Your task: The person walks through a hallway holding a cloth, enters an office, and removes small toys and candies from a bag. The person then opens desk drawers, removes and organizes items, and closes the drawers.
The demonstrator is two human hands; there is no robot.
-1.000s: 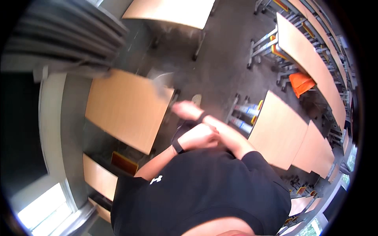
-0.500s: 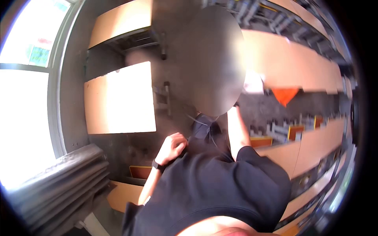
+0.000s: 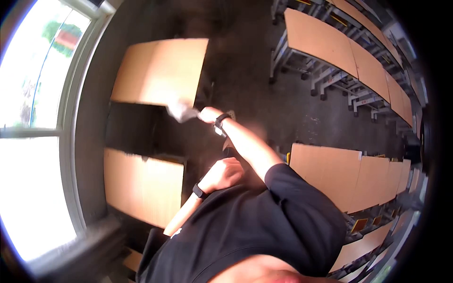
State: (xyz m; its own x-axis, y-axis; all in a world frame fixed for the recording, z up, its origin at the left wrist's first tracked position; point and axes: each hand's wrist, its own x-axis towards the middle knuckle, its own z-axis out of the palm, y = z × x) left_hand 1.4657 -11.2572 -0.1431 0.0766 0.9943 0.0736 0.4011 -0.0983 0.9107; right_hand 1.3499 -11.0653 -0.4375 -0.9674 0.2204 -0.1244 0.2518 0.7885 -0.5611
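We see the bare right hand stretched forward and across the body, a dark watch-like band on its wrist. Its grip is narrow, fingers closed on a pale grey-white, blurred object, which lies in view over the near edge of a light-wood rectangular desk. The bare left hand is bent in before the black short-sleeved shirt, fingers curled, a black wristband behind it.

Sunlight brightens the desk; a second light-wood desk stands nearer us, beside a bright white-framed window. Rows of joined wooden desks on grey metal legs run off to the right over dark grey floor.

We cannot tell whether the left hand holds anything, nor whether the pale object touches the desk; blur hides its outline.
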